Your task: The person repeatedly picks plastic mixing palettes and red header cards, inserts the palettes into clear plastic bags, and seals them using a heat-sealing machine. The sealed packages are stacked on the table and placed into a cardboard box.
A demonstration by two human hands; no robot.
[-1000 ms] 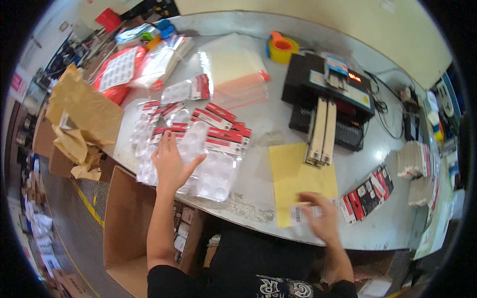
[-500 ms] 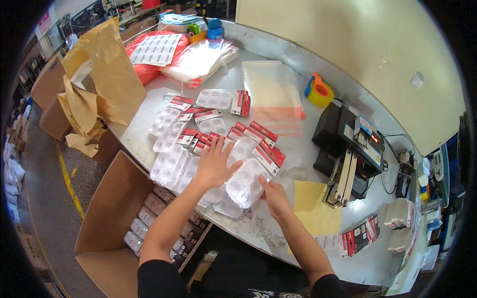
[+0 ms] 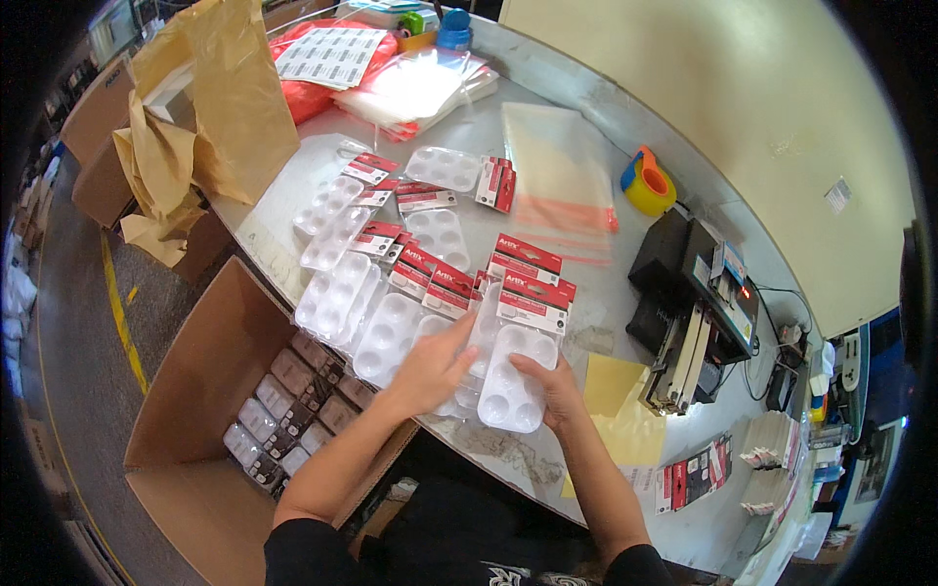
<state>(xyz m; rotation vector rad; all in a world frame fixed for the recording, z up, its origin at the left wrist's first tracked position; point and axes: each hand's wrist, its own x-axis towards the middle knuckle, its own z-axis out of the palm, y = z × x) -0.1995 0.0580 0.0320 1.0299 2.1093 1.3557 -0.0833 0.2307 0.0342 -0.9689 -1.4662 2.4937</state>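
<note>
A white welled-tray pack (image 3: 513, 391) has been brought upright from its slant of half a second ago and is now held at its right edge by the right hand (image 3: 549, 384), while the left hand (image 3: 430, 369) has been shifted off the top of the neighbouring packs toward it. The scene is carried by a grey desk (image 3: 266, 230), below whose near left edge a cardboard box (image 3: 191, 381) is seen, filled with rows of packed goods. Crumpled brown paper (image 3: 239, 107) is piled at the left, and a black machine (image 3: 718, 283) is set at the right. Clear bags with red strips (image 3: 552, 166) are laid flat at the centre rear, and a yellow sheet (image 3: 625, 430) is spread near the machine. The held pack, topped by a red and white card, is kept at the right end of a cluster of similar packs (image 3: 337, 298), which are partly overlapped. It is pinched in the right hand's grip, the thumb pressed on its face; whether anything is gripped by the left, its fingers extended beside the held pack, cannot be told. A yellow tape dispenser (image 3: 648, 184) is placed behind the machine.
</note>
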